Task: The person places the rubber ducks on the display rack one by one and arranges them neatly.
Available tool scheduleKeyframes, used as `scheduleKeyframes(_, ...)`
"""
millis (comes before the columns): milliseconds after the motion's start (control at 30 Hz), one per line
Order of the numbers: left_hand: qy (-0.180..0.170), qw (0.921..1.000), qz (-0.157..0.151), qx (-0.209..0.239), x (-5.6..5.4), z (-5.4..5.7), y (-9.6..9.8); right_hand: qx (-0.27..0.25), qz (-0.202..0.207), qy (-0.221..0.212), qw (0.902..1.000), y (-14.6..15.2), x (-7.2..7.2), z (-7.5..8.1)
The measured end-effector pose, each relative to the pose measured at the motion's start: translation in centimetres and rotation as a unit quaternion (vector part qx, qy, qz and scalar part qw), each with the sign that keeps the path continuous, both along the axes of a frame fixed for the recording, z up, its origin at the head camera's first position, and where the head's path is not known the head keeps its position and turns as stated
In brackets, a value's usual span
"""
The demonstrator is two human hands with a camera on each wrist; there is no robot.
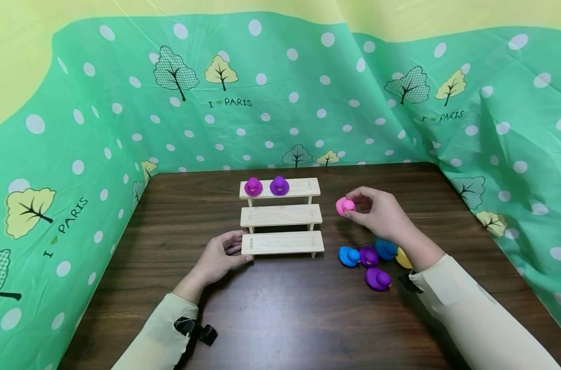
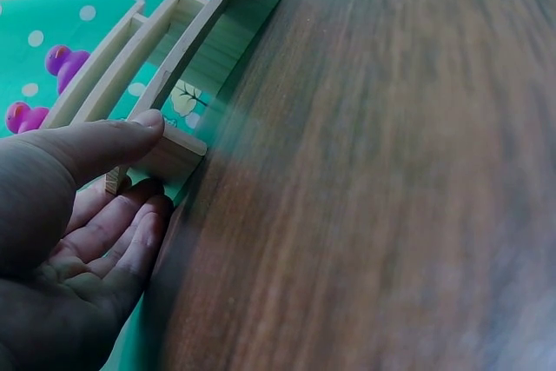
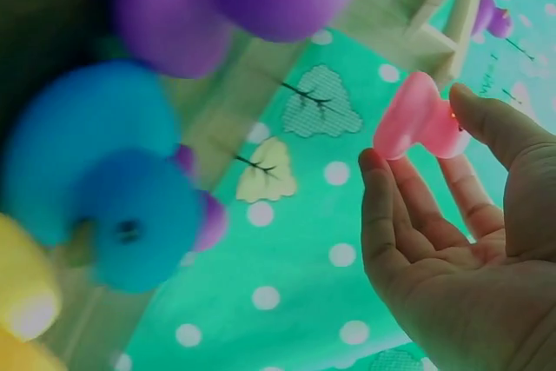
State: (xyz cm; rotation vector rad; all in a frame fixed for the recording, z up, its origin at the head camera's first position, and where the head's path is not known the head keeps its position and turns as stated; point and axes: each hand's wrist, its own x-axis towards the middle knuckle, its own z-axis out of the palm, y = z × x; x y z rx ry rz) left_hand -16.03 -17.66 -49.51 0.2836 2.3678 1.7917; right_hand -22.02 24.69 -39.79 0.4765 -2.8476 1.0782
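Note:
My right hand (image 1: 379, 213) pinches a pink rubber duck (image 1: 345, 206) between thumb and fingertips, above the table to the right of a three-tier wooden stand (image 1: 282, 216). The right wrist view shows this duck (image 3: 420, 119) at the fingertips, the palm beneath free of it. At the stand's lower left end, my left hand (image 1: 219, 258) grips the lowest tier. Its thumb (image 2: 139, 132) lies along the board's edge, with the fingers curled behind. On the top tier sit a magenta duck (image 1: 253, 187) at the left end and a purple duck (image 1: 279, 186) beside it.
Right of the stand, a group of ducks lies on the dark wooden table (image 1: 280, 318): a light blue one (image 1: 349, 256), a darker blue one (image 1: 386, 249), purple ones (image 1: 378, 279) and a yellow one (image 1: 403, 258) partly behind my right wrist. Green dotted cloth (image 1: 271, 118) surrounds the table's back and sides.

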Motion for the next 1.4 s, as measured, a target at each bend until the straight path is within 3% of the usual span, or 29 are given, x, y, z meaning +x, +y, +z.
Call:
scheduleKeyframes(333,-0.004,1.0000,0.004,-0.003,0.0,0.0,0.0,-0.054,0.010,0.041,0.9976,-2.4,-1.6,1.5)
scheduleKeyframes(600,-0.002,1.0000,0.002,0.000,0.0,0.0,0.0,-0.107,0.003,0.028,0.9939,-3.4,-2.4,1.3)
scheduleKeyframes(933,-0.003,1.0000,0.001,0.001,-0.1,-0.1,0.1,-0.176,0.029,-0.017,0.9838,-5.7,-3.7,1.6)
scheduleKeyframes(1400,-0.002,1.0000,-0.003,0.005,-0.1,-0.2,0.0,-0.169,0.037,-0.038,0.9842,-7.9,-4.5,1.7)
